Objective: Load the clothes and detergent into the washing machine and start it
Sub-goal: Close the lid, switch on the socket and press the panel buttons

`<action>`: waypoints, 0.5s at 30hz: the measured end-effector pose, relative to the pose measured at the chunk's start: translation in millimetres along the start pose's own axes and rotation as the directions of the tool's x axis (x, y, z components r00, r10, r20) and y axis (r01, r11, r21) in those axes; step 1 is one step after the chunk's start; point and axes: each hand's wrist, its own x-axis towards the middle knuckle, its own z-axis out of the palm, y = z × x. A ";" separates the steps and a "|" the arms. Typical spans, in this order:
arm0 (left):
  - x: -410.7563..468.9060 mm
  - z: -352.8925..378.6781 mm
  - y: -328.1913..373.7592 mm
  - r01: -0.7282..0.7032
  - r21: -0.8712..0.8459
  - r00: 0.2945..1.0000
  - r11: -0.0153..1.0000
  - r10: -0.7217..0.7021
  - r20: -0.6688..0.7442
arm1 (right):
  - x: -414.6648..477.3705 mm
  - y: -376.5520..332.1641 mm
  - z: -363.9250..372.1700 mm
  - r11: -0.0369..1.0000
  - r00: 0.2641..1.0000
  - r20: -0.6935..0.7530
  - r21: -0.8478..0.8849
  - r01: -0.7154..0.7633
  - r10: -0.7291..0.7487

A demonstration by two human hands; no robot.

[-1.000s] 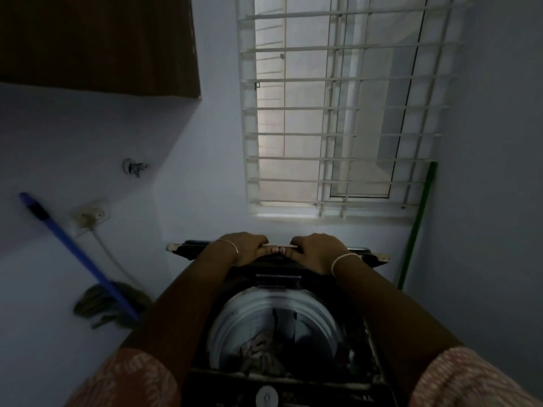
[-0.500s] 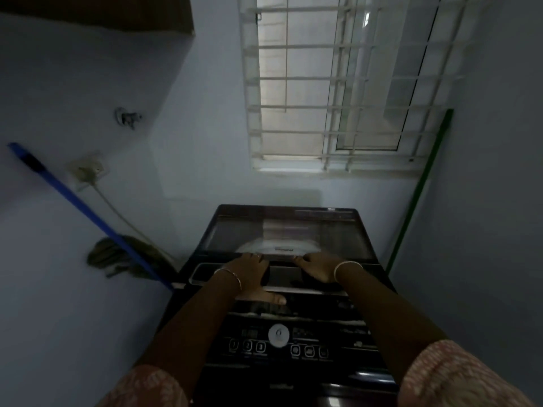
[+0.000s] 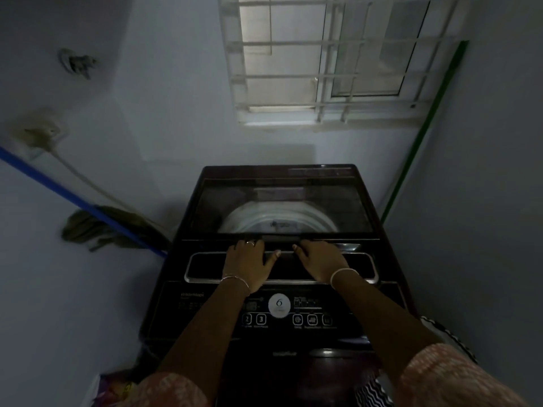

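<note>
Under the straight, loosely spread fingers of the left hand [image 3: 246, 265] and right hand [image 3: 321, 264] lies the washing machine lid [image 3: 279, 198], shut; its control panel [image 3: 311, 318] sits behind the wrists.

The dark top-loading washing machine [image 3: 282, 333] stands upright with its lid [image 3: 282, 198] shut flat. The pale round drum [image 3: 279, 221] shows through the lid's glass pane. At the near edge, the control panel [image 3: 311, 314] carries a white round dial [image 3: 279, 306] and small buttons.
</note>
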 end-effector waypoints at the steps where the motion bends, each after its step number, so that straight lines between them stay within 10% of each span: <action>1: -0.4 3.3 0.6 0.020 -0.016 0.999 1.000 -0.020 -0.029 | -2.6 -0.3 3.6 1.000 0.998 -0.063 -0.030 0.007 -0.009; 15: 2.5 16.0 -1.2 0.060 -0.135 0.985 0.989 -0.080 -0.154 | -3.9 0.7 12.8 0.998 0.964 -0.264 -0.062 0.029 -0.044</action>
